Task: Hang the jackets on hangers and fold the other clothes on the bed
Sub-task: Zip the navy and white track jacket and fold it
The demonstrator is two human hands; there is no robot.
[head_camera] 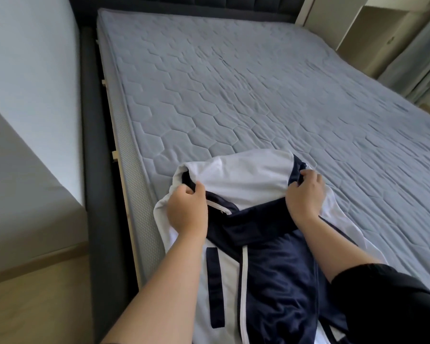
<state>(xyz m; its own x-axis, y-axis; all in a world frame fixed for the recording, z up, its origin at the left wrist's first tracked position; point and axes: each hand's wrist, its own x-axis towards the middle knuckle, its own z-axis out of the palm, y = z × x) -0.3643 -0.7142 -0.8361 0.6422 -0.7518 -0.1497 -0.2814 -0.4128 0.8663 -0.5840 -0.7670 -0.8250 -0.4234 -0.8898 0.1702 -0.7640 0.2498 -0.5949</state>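
Observation:
A navy and white jacket [263,264] with a white hood lies on the near end of the bed [233,83], close to its left edge. My left hand [186,209] grips the fabric at the left side of the hood opening. My right hand [305,192] pinches the navy edge at the hood's right side. The white hood [246,175] is spread between both hands, pointing toward the head of the bed. No hanger is in view.
The grey quilted mattress stretches away beyond the jacket. A dark bed frame [94,170] runs along the left, with a white wall [30,95] and wood floor [35,306] beside it. Pale cabinets [382,28] and curtains [422,58] stand at the far right.

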